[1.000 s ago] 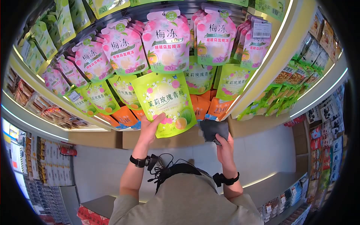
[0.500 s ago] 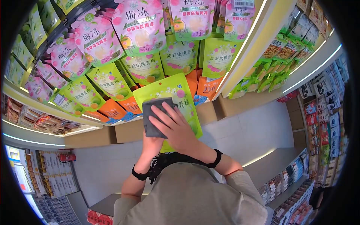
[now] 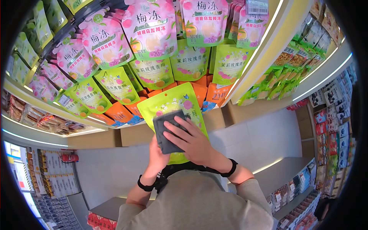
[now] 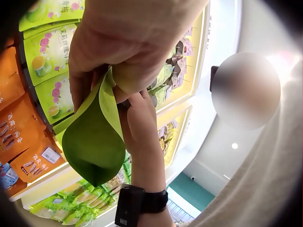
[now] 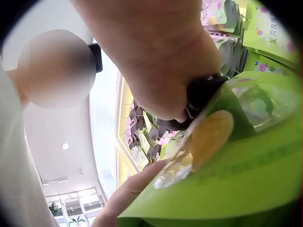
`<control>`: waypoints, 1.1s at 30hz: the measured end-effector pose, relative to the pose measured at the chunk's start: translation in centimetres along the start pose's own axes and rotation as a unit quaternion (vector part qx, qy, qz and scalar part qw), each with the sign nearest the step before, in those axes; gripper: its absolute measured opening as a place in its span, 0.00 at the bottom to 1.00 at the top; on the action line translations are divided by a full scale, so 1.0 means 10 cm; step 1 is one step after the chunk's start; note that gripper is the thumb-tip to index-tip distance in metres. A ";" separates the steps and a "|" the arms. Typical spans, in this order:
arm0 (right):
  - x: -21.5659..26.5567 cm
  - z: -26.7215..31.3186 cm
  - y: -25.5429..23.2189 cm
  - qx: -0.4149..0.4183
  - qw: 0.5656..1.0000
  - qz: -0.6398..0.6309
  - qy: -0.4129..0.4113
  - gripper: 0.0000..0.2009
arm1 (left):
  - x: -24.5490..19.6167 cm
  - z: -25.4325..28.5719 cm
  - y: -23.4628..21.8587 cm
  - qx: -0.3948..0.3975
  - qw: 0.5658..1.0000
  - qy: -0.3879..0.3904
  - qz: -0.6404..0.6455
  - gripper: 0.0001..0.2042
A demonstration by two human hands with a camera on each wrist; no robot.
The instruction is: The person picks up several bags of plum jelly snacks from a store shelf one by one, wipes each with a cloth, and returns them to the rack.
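Note:
A lime-green snack pouch [image 3: 189,102] with pink flowers is held up in front of the hanging display. My left hand [image 3: 156,154] grips its lower edge from behind; the left wrist view shows the fingers [image 4: 124,45] pinching the pouch [image 4: 94,139]. On the pouch's front lies a dark grey cloth [image 3: 165,132]. My right hand [image 3: 194,142] presses on the cloth with spread, straight fingers. In the right wrist view, the right hand [image 5: 156,61] covers the dark cloth [image 5: 202,92] against the green pouch [image 5: 246,161].
Behind hang rows of pink pouches [image 3: 150,28], matching green pouches [image 3: 115,83] and orange pouches [image 3: 119,112]. A yellow shelf divider [image 3: 262,50] runs diagonally on the right, with more snack packets [image 3: 293,71] beyond. Cardboard boxes [image 3: 134,134] sit under the display.
My right hand brought the cloth from the right onto the pouch's front. My left hand drew the pouch down and away from the rack. The cloth has since shifted slightly lower.

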State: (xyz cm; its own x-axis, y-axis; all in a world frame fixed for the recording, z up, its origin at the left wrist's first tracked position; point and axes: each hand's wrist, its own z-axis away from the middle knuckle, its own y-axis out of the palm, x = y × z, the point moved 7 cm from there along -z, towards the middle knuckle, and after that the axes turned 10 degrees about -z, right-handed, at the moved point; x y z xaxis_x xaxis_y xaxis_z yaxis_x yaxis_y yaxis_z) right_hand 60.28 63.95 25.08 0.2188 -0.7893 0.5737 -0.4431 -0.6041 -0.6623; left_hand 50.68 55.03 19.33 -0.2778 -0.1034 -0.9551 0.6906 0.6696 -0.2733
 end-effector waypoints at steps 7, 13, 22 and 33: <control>-0.57 0.66 -0.38 -0.212 0.917 -0.297 0.164 0.22 | 0.28 0.08 -0.16 0.045 0.985 -0.064 0.155 0.12; -0.96 0.69 -0.19 -0.370 0.626 -0.635 0.260 0.13 | 0.26 0.17 0.16 0.176 0.936 -0.103 0.285 0.15; -0.82 0.67 0.34 -0.101 0.619 -0.722 0.292 0.17 | 0.34 0.08 0.02 0.060 0.970 -0.086 0.219 0.10; -1.03 0.75 0.44 -0.116 0.546 -0.770 0.309 0.20 | 0.15 0.09 0.23 0.107 0.975 -0.108 0.162 0.07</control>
State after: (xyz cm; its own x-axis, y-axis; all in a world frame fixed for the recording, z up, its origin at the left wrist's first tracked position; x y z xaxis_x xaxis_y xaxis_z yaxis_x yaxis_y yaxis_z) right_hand 62.62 68.59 12.67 0.1836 0.8667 0.4638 -0.2607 -0.4120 0.8731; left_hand 52.41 55.77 17.16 0.1082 -0.0802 -0.9909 0.8489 0.5262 0.0501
